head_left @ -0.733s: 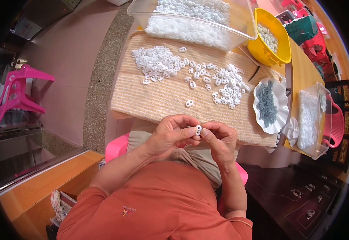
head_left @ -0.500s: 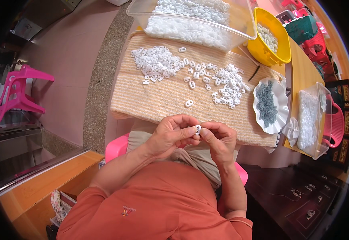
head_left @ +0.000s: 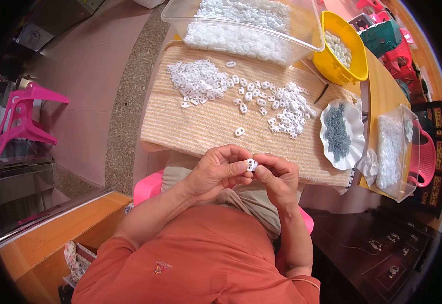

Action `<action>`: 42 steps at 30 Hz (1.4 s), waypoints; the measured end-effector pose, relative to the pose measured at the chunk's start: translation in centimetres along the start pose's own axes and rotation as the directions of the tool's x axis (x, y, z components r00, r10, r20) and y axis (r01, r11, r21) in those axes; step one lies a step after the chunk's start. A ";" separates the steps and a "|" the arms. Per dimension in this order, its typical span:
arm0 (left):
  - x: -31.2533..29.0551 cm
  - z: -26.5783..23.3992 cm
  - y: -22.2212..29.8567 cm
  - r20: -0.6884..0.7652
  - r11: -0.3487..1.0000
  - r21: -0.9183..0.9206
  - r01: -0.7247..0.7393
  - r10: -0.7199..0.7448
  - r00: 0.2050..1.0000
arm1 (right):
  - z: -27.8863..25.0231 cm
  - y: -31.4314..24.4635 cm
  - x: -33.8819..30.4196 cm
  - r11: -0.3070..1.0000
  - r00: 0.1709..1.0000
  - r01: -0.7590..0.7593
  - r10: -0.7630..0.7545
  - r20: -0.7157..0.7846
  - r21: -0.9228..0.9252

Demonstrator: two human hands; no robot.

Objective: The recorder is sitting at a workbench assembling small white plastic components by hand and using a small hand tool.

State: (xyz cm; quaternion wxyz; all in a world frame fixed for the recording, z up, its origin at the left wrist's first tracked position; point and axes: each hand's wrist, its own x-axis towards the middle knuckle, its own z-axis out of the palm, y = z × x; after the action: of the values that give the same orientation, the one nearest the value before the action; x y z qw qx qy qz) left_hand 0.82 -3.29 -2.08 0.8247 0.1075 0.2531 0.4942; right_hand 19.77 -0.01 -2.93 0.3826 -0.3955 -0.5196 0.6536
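Observation:
Just beyond my lap, both hands meet at a small white two-holed plastic piece (head_left: 251, 164). My left hand (head_left: 220, 169) pinches it from the left between thumb and fingers. From the right, the thumb and fingertips of my right hand (head_left: 276, 175) close on its other edge. Whether a second part sits behind it, I cannot make out. One loose white oval piece (head_left: 239, 131) lies on the striped cloth (head_left: 195, 131) beyond my fingers. Farther back are a left pile of white pieces (head_left: 200, 80) and a right pile (head_left: 291, 109), with several scattered between them.
A clear bin (head_left: 221, 24) of white pieces stands at the back, beside a yellow basin (head_left: 327, 71). To the right, a scalloped white dish (head_left: 356, 134) holds small grey-blue parts (head_left: 337, 131). Another clear box (head_left: 408, 172) stands farther right. A pink stool (head_left: 26, 114) is at left.
The white piece has turned slightly between my fingertips and shows more of its width. My hands stay in nearly the same place.

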 end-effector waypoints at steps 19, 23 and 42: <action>-0.2 0.0 -0.2 0.058 0.997 -0.032 0.063 -0.061 0.996 | 0.7 -0.3 0.5 0.986 0.999 0.038 -0.044 0.030 0.162; -0.2 -0.1 -0.2 0.065 0.998 -0.027 0.063 -0.061 0.996 | 0.6 -0.4 0.5 0.986 0.999 0.021 -0.029 0.044 0.168; -0.2 -0.1 -0.1 0.024 0.999 0.004 0.048 -0.048 0.999 | -0.1 -0.7 0.3 0.982 0.993 0.112 -0.104 0.058 -0.155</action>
State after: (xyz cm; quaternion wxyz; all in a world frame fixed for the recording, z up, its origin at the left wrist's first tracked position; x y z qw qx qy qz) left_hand 0.77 -3.49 -2.18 0.8390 0.1085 0.2465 0.4728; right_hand 19.81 0.36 -2.27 0.3720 -0.3796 -0.5997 0.5982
